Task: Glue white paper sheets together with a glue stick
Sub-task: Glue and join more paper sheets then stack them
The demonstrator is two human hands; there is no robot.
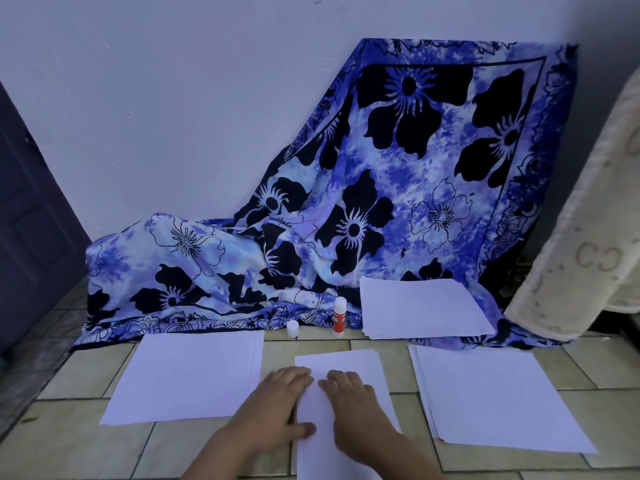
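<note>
I am pressing both hands flat on the middle sheets [337, 365] on the tiled floor [69, 441]: the left hand [277, 407] is lying across their left edge, fingers straight and close together, while the right hand [356, 400] is resting just beside it, fingers straight, slightly spread, pinching nothing. I am judging this to be the bonding press (flat palms spread the load), so the glue stick [339, 317] is standing upright near the blue cloth [398, 202], a white cap [292, 329] nearby, both well apart from my hands.

Matt white paper sheets [187, 375], glossy tiled floor [69, 438], soft printed cloth [346, 209], smooth plastic glue stick [339, 317]
</note>
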